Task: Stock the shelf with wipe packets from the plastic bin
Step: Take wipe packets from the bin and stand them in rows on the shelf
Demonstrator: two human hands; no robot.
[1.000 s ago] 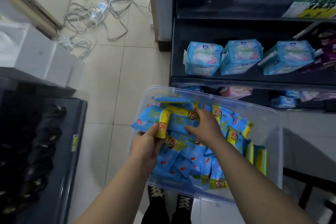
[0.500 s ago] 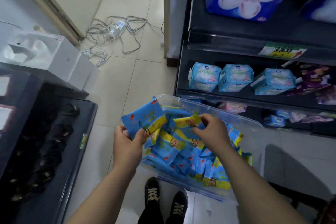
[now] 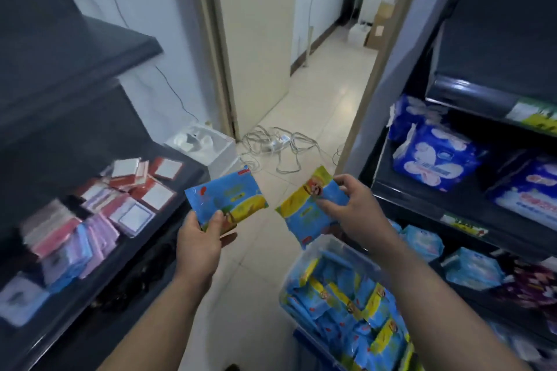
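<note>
Flat blue-and-yellow cartoon-printed wipe packets [image 3: 226,200]

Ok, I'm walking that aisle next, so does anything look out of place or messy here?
A tangle of grey cables lies loose on the floor by the door, a likely trip hazard. Red and white packs on the left shelf lie jumbled.
</note>
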